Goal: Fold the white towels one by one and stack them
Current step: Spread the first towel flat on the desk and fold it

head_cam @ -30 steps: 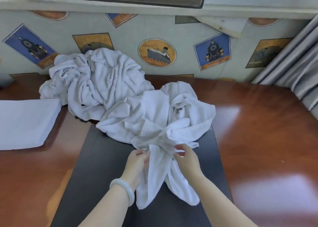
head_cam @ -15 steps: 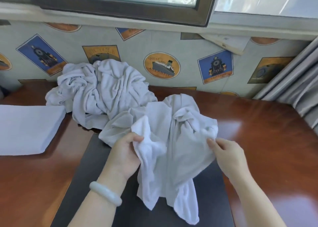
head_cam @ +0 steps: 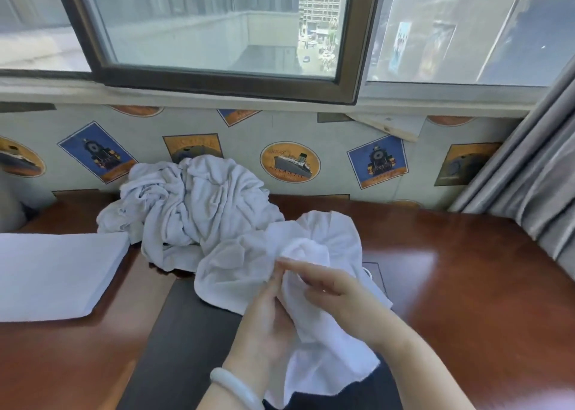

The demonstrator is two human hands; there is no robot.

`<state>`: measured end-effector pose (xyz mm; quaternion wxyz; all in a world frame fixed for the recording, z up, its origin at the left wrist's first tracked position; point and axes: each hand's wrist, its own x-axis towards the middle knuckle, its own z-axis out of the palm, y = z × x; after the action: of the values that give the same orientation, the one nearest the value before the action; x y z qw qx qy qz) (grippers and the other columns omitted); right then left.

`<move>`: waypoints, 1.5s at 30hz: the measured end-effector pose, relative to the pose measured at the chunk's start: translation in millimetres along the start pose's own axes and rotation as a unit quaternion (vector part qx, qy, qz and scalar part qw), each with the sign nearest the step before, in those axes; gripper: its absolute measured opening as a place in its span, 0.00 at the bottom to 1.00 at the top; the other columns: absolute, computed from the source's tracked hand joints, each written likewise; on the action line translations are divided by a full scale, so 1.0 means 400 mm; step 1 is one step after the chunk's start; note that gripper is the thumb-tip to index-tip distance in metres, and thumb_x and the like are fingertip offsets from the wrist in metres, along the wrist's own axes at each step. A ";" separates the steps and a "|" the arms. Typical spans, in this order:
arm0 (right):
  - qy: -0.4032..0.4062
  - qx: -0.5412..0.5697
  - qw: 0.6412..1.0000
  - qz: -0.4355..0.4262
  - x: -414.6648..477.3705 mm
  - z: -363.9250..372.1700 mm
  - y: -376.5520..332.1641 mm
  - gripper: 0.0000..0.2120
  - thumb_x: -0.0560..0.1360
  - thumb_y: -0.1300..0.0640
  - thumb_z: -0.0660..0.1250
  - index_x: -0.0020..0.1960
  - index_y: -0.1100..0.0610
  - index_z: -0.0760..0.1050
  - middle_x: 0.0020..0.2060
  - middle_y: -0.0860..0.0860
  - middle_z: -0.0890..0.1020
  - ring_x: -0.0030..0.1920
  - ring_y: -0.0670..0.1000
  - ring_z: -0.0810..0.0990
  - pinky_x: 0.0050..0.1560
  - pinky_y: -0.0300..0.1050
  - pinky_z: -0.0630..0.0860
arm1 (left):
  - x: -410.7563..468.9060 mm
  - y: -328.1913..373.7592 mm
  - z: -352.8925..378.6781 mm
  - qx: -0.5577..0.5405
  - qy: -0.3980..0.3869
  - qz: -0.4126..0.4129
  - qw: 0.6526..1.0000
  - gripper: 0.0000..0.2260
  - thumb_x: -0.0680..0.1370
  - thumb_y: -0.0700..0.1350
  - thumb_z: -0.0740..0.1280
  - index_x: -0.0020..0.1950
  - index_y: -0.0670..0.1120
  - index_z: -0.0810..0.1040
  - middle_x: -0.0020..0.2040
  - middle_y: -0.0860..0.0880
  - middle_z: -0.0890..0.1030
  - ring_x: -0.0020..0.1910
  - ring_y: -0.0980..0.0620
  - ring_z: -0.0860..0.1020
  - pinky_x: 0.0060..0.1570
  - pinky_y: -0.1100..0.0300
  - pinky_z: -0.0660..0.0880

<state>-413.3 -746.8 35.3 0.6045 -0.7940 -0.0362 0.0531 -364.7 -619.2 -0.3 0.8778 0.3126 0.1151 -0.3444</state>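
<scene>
While both hands meet over the dark mat [head_cam: 186, 332], a crumpled towel [head_cam: 245, 266] is bunched between them. Its upper part is spread over the mat's far edge and its lower end hangs down below the right wrist.

The right hand [head_cam: 339, 297] comes in from the right. Its fingers [head_cam: 295, 265] are fairly straight and close together, pointing left, laid over a rolled fold of the towel. Cloth shows under the palm, so it pinches that fold.

The left hand [head_cam: 264, 325] is seen from the back, w/ its fingers up against the same cloth near the right fingertips. Motion blur there, so can't tell if it grips or just presses. A pale bangle [head_cam: 233, 388] sits on the left wrist.

Behind, an unfolded towel pile [head_cam: 193, 204] lies on the wooden table [head_cam: 466, 269] against the wall, touching the held towel's far-left edge. Folded towels [head_cam: 53, 272] lie flat at the table's left, just beside the pile. A grey curtain [head_cam: 529, 176] hangs at right, w/ a window [head_cam: 211, 27] above.
</scene>
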 end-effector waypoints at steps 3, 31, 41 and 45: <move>0.240 0.149 0.956 0.079 -0.042 0.028 0.110 0.25 0.75 0.74 0.56 0.52 0.50 0.83 0.54 0.45 0.84 0.57 0.46 0.82 0.61 0.50 0.78 | -0.009 -0.027 -0.066 -0.022 0.023 -0.033 0.999 0.19 0.78 0.51 0.67 0.63 0.40 0.80 0.60 0.37 0.81 0.53 0.39 0.83 0.44 0.46 0.81; 0.224 0.315 0.915 0.119 -0.042 0.059 0.007 0.10 0.76 0.69 0.65 0.54 0.60 0.80 0.38 0.56 0.77 0.37 0.51 0.73 0.42 0.45 0.70 | -0.082 -0.010 -0.068 0.372 -0.121 0.228 0.892 0.11 0.79 0.46 0.65 0.60 0.48 0.81 0.62 0.41 0.78 0.63 0.43 0.78 0.64 0.45 0.74; 0.181 0.298 0.917 0.193 -0.090 0.136 0.091 0.12 0.75 0.72 0.63 0.45 0.61 0.84 0.39 0.59 0.76 0.41 0.56 0.73 0.45 0.45 0.72 | -0.110 -0.002 -0.145 0.340 0.038 0.114 0.933 0.18 0.80 0.56 0.64 0.53 0.42 0.83 0.48 0.47 0.85 0.51 0.47 0.83 0.49 0.58 0.79; 0.197 0.346 0.900 0.175 -0.070 0.134 0.082 0.14 0.75 0.73 0.63 0.54 0.61 0.82 0.42 0.60 0.78 0.43 0.57 0.75 0.50 0.48 0.74 | -0.103 0.000 -0.139 0.616 0.049 0.349 0.704 0.06 0.82 0.45 0.61 0.48 0.55 0.72 0.42 0.56 0.76 0.44 0.59 0.76 0.44 0.71 0.70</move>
<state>-448.0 -707.7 -9.3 0.8170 -0.5225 0.2437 0.0096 -394.0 -562.3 -26.4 0.5400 0.8182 -0.1973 0.0085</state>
